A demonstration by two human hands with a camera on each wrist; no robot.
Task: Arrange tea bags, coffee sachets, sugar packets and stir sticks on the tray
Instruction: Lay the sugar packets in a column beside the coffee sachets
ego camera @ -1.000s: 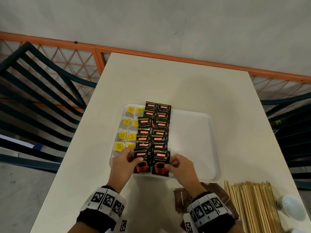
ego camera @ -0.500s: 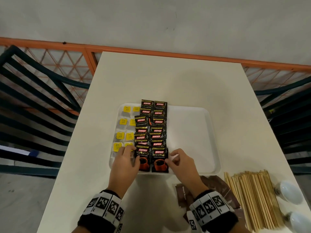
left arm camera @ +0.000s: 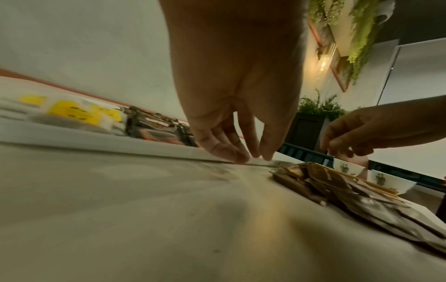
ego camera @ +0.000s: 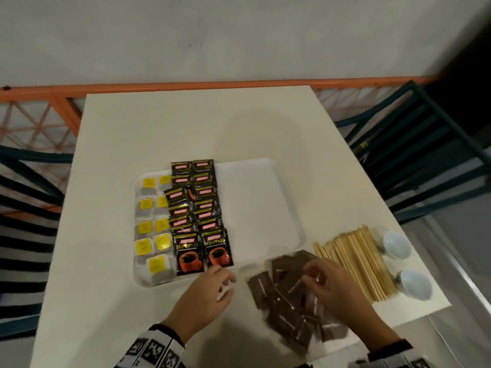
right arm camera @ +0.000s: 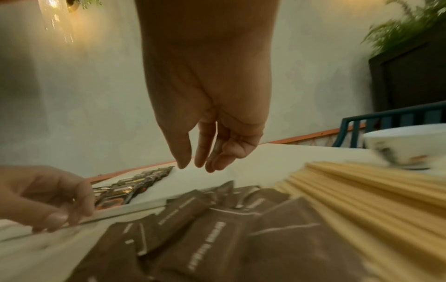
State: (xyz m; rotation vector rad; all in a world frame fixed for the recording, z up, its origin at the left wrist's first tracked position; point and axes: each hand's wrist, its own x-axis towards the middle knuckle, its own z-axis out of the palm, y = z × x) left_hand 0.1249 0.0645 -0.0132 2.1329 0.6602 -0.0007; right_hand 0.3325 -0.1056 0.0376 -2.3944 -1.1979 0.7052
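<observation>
A white tray (ego camera: 261, 208) holds two columns of yellow-tagged tea bags (ego camera: 152, 225) at its left and two columns of black coffee sachets (ego camera: 198, 211) beside them; its right half is bare. Brown sugar packets (ego camera: 288, 301) lie in a loose pile on the table (ego camera: 148, 128) in front of the tray's right corner. Wooden stir sticks (ego camera: 354, 261) lie in a bundle to their right. My left hand (ego camera: 223, 278) hovers at the tray's front rim (left arm camera: 144, 147), fingers (left arm camera: 241, 152) relaxed, holding nothing. My right hand (ego camera: 316, 274) hangs over the sugar packets (right arm camera: 217, 229), fingers (right arm camera: 205, 152) loose and empty.
Two white cups (ego camera: 397, 244) (ego camera: 413, 284) stand at the table's right edge beyond the sticks (right arm camera: 362, 200). Dark slatted chairs (ego camera: 414, 155) flank the table. An orange rail (ego camera: 186, 86) runs behind it along the wall.
Both hands have left the nearest coffee sachets. The right hand has moved right and back over the sugar packets; the left has drawn back to the tray's front rim. The head view has turned right.
</observation>
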